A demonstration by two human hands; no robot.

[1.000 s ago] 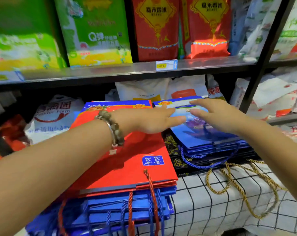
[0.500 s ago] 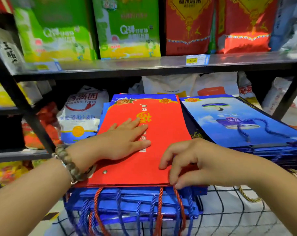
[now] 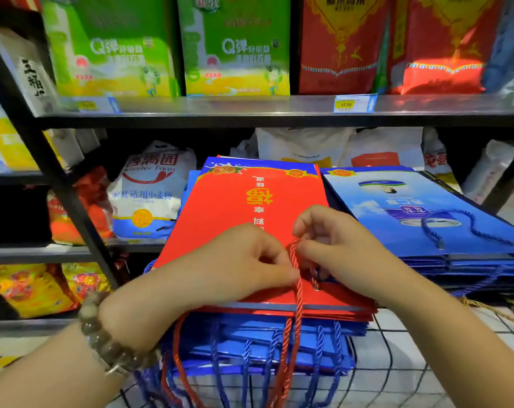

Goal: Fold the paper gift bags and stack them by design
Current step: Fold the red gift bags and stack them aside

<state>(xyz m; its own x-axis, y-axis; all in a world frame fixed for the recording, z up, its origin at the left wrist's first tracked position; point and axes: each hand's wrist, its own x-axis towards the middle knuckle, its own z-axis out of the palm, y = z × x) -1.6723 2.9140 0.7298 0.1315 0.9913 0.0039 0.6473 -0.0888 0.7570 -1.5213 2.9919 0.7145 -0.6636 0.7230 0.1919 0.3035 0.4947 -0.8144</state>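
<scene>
Red gift bag (image 3: 235, 207) lies folded flat on top of a stack of blue bags (image 3: 264, 340), on a checked cloth (image 3: 397, 363) below a shop shelf (image 3: 250, 110). At the red bag's near edge, the person's left hand (image 3: 235, 266), a bead bracelet (image 3: 108, 340) on the wrist, has its fingers curled and pinches the red cord handle (image 3: 295, 260) between thumb and forefinger. Just right of it, the right hand (image 3: 338, 245), fingers likewise curled, nips the cord's loop above the bag's face, near a metal eyelet (image 3: 316, 287). Right of the red bag, a second pile of sky-blue bags (image 3: 397, 219) lies just beside it, a blue cord on top.

The fold itself looks finished; the step in hand appears to be tidying the handle. The next move likely calls for laying the cord flat on the bag and letting go without nudging it askew. Red resting on blue suggests sorting by design is not yet done.

Left of the red bag, a white flour sack (image 3: 152, 189) reads "Wonder Farm". The red bag bears a large yellow "福", upside down to the camera. Above it, green packs (image 3: 235, 48) show "Q弹"; above and to the right, a shelf tag (image 3: 353, 103) reads "45.00".
</scene>
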